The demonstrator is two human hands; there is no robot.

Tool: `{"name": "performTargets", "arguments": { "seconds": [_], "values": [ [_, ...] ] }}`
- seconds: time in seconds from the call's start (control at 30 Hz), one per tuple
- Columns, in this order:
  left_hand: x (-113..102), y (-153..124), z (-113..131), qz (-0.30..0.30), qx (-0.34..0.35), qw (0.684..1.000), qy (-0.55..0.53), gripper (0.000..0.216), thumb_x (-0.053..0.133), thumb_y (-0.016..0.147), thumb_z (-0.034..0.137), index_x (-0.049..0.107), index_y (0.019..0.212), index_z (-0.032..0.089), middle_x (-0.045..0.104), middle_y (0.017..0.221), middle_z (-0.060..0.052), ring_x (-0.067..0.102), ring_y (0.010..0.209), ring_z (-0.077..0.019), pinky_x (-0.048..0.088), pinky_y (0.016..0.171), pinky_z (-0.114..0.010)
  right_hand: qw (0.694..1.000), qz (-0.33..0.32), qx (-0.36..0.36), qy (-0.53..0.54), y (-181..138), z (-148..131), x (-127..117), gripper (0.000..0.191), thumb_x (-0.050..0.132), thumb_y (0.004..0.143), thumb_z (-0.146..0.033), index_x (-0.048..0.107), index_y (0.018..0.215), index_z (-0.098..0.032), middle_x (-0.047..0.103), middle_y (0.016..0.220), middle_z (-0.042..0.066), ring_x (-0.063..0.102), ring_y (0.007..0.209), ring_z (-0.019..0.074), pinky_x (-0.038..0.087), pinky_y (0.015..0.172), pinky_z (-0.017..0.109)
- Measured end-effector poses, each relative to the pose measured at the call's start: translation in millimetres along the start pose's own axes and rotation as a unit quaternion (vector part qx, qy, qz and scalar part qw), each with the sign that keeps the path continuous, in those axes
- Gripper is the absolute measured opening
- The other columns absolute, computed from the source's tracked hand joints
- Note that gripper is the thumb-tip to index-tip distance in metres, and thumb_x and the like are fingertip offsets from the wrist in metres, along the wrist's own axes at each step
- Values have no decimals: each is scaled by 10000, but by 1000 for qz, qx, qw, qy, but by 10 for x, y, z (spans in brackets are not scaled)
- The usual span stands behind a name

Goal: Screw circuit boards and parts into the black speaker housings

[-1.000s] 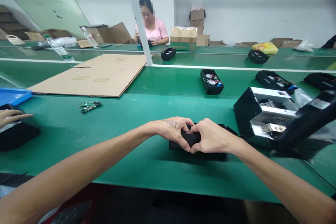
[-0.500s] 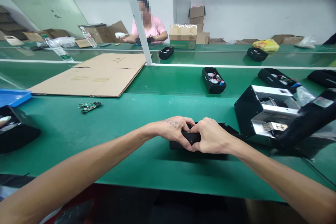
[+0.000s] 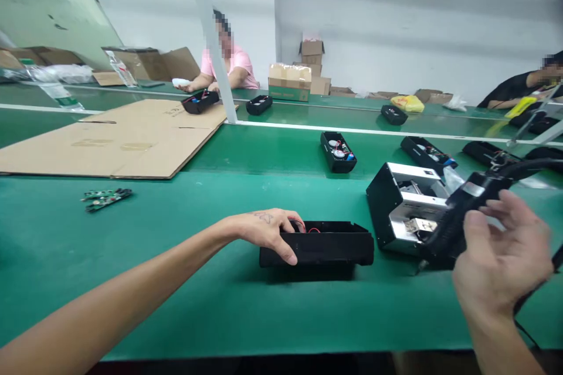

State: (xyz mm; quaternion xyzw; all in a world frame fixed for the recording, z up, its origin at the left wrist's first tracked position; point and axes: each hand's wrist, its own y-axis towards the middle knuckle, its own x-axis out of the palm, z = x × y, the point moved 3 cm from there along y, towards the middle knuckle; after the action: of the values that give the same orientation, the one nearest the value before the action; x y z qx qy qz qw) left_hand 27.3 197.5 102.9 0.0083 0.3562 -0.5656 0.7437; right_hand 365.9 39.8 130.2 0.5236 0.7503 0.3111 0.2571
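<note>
Left hand (image 3: pixel 270 231) grips the black housing (image 3: pixel 332 248) at its left end: thumb on the near outer wall, other fingers over the rim, tips hidden inside. Housing sits on the green table (image 3: pixel 197 310), most of its length running right of those fingers; red wires (image 3: pixel 314 229) show at its open top. Right hand (image 3: pixel 501 246) is well apart from it, fingers loosely curled and unclosed, beside the black tool (image 3: pixel 455 220) (contact: can't tell), near the silver-and-black machine (image 3: pixel 385 205).
</note>
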Motion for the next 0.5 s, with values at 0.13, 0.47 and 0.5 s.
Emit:
{"name": "performTargets", "arguments": {
  "seconds": [0.13, 0.47, 0.5],
  "values": [
    [-10, 12, -23, 6, -2, 1000, -6, 404, 889, 743, 653, 838, 778, 254, 632, 1474, -3, 697, 1179, -260, 534, 880, -259, 977, -139, 114, -115, 146, 436, -48, 612, 667, 963, -597, 654, 1476, -264, 669, 1427, 181, 677, 1274, 453, 553, 1051, 636],
    [-25, 3, -18, 2, -17, 1000, -15, 338, 887, 739, 597, 849, 845, 278, 620, 1480, 6, 708, 1168, -252, 540, 900, -230, 911, -195, 297, 209, -138, 598, 112, 488, 977, 706, -450, 698, 1029, -214, 642, 673, -60, 575, 553, 129, 496, 598, 302],
    [-30, 7, -14, 0, -19, 1000, -16, 341, 879, 742, 598, 849, 853, 277, 613, 1487, 5, 709, 1160, -250, 543, 894, -227, 905, -201, 305, 219, -166, 597, 109, 507, 990, 696, -430, 694, 1047, -214, 640, 667, -63, 566, 536, 122, 487, 582, 295]
  ]
}}
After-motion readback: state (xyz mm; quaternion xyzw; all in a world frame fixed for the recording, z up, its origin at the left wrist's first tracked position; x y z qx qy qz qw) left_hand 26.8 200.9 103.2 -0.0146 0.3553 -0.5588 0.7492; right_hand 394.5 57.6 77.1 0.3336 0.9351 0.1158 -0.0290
